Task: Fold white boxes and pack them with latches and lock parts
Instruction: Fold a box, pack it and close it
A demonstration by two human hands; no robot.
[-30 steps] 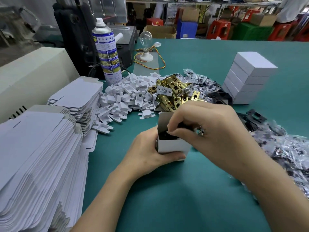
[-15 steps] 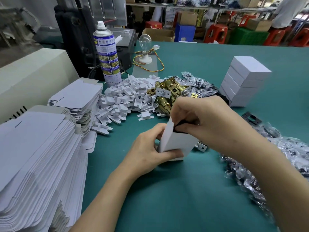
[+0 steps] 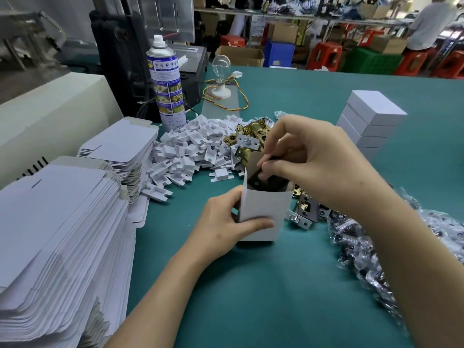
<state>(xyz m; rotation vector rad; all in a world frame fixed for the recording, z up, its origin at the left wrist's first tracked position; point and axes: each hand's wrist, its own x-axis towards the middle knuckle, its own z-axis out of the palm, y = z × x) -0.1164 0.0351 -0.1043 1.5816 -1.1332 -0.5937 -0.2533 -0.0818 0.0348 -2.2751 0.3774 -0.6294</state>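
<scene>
Packing is moving along: the right hand [image 3: 316,159] is pinching a dark lock part [image 3: 267,180] inside the open mouth of the white box [image 3: 263,212], while the left hand [image 3: 221,222] is gripping the box just under those fingertips, thumb across its front. Tilted half a second ago, the box is now standing upright, so the part is likely settling in.

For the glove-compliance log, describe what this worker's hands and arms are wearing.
Nothing is worn on either. The left hand and the right hand have no gloves. Both forearms are bare down to the frame edge, with no sleeve, watch or wristband in view. No ring shows on any finger from this angle.
</scene>
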